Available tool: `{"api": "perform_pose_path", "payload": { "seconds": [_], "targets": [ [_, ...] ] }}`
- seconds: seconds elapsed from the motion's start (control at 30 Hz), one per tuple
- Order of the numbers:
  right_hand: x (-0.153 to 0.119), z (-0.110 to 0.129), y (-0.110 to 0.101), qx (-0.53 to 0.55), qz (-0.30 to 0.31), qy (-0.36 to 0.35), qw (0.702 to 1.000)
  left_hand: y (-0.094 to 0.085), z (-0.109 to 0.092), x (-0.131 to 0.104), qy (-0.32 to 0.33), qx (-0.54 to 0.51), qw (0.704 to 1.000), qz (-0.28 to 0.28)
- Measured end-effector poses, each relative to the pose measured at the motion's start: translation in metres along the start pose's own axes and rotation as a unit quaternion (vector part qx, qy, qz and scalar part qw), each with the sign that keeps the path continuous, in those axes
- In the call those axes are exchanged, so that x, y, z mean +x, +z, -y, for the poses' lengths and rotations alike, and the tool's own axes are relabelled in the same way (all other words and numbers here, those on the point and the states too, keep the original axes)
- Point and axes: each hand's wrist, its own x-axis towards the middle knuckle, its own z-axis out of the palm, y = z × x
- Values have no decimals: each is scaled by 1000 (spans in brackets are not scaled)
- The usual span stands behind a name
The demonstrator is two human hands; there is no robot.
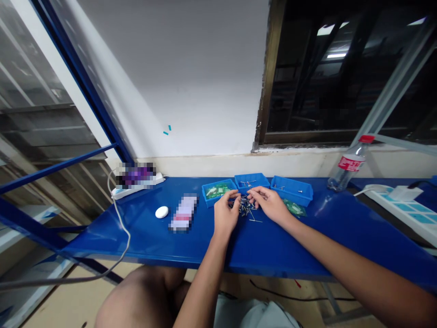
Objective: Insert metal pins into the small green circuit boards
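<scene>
Above a loose pile of thin metal pins, which look like blind rivets (pixel 246 208), my two hands face each other. My left hand (pixel 225 213) is on the pile's left side, its fingers curled towards the thumb. From the right comes my right hand (pixel 269 204), thumb and fingertips drawn together. Whatever is between the fingertips of either hand is too small to make out. Just behind them stand a blue bin (pixel 208 201) holding green-and-clear small packets, a middle blue bin (pixel 252 176) with a few pins, and a right blue bin (pixel 296 197) with a few more.
More green packets (pixel 294 208) lie beside the right bin. Leftwards on the blue table (pixel 153 243) are a blurred phone-like item (pixel 184 213) and a white round case (pixel 161 212). A bottle (pixel 347 166) and power strips (pixel 406 205) (pixel 136 187) stand towards the sides.
</scene>
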Motion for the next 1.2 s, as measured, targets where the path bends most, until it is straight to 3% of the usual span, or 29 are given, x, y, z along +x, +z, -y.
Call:
{"api": "perform_pose_path", "payload": {
  "seconds": [0.2, 0.33, 0.43, 0.6, 0.77, 0.9, 1.0, 1.2],
  "targets": [
    [12, -2, -10, -29, -51, 50, 997, 2, 7, -1, 12, 20, 1000, -7],
    [14, 1, -18, -93, -34, 49, 994, 1, 4, -2, 37, 48, 998, -2],
    [11, 9, -20, -113, -49, 11, 992, 0, -4, -5, 99, 109, 987, 56],
    [11, 33, -28, -68, -132, -69, 986, 13, -23, -16, 243, 154, 928, 236],
    [18, 60, -50, -38, -185, -123, 974, 38, -34, -30, 327, 186, 875, 304],
    [22, 71, -64, -23, -189, -130, 973, 65, -36, -40, 396, 224, 824, 338],
    [23, 74, -68, -25, -176, -127, 976, 80, -33, -43, 409, 270, 803, 341],
    [21, 67, -59, -70, -113, -110, 985, 73, -24, -35, 392, 325, 793, 334]
  ]
}}
